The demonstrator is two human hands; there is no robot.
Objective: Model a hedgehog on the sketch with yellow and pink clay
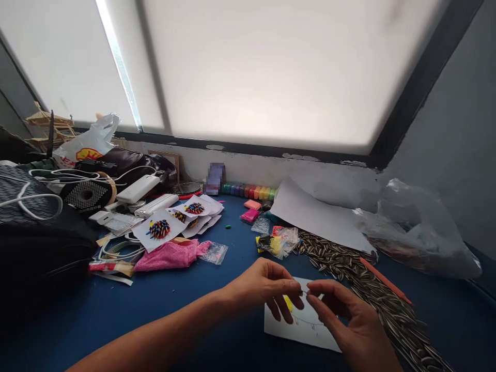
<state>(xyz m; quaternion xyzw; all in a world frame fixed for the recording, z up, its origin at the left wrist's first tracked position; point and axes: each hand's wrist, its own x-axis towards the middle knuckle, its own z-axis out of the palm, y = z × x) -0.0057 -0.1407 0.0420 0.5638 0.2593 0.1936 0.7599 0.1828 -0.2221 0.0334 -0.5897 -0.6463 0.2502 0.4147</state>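
Left hand and right hand stand nearest, raised over a white sheet on the near right of the blue worktop. Grip: each hand appears pinched at a small dark piece between them, partly hidden and too small to identify. Findings on the sheet: a drawn line, small marks and a yellow patch are done; most visible paper is bare, so progress is judged early. Striped seeds lie heaped to the right, beneath an orange stick. Farther left, loose sheets bear clusters of coloured pieces, judged more advanced.
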